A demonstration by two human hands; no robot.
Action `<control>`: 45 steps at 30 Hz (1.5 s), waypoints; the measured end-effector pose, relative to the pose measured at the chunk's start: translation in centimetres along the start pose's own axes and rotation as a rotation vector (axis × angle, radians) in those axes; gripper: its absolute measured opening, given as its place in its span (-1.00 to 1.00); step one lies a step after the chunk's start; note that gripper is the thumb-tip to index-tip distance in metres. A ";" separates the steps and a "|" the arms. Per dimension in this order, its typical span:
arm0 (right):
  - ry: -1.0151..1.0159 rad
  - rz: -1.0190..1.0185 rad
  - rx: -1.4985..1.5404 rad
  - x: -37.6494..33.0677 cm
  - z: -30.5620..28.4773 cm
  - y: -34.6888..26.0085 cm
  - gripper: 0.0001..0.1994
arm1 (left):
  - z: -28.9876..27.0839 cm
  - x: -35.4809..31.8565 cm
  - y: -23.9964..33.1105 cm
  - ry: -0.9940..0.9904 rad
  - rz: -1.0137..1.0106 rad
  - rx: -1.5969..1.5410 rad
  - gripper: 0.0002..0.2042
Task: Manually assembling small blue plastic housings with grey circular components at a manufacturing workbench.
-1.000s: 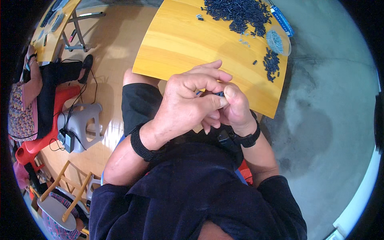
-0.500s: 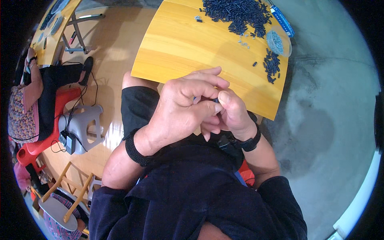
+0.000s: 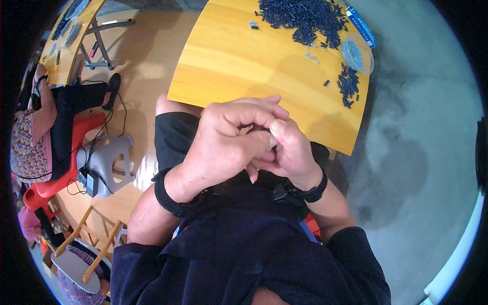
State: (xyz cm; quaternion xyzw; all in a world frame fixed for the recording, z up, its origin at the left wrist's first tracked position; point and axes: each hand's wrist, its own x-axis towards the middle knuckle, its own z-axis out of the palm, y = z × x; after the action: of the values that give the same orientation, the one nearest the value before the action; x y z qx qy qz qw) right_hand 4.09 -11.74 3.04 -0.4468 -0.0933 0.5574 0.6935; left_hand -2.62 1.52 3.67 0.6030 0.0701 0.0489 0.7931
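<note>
Small dark part sits pinched between the fingertips of both hands, mostly hidden. Left hand curls tightly over it, touching the right hand. Beyond them, dark pieces lie heaped on the yellow tabletop.

Left hand and right hand press together near the yellow surface, pinching a small dark piece; dark pieces pile lies far.

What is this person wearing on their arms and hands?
Both hands are bare, no gloves. The left hand has a black ribbed band at the wrist; the right hand has a slimmer black wristband. Dark navy sleeves are pushed up, leaving the forearms uncovered.
</note>
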 end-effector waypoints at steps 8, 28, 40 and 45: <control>-0.095 -0.117 0.089 -0.2 -0.7 0.7 -0.62 | 1.2 -0.1 1.1 0.065 -0.127 -0.052 -0.88; -0.097 -0.146 0.360 -2.1 -0.3 3.0 -0.48 | 4.1 -2.6 0.3 0.257 -0.170 0.089 -0.88; -0.181 -0.203 0.391 -2.4 -0.3 3.8 -0.42 | 3.6 -4.0 -1.2 0.247 0.112 0.193 -0.81; -0.037 -0.182 0.291 -2.6 -0.1 4.2 -0.47 | 3.5 -4.2 -1.5 0.263 0.150 0.257 -0.82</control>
State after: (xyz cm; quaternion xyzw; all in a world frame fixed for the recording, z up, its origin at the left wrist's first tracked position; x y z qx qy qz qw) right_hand 0.32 -14.14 0.90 -0.3211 -0.0647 0.5080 0.7966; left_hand -6.17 -2.90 3.32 0.6913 0.1336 0.1767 0.6878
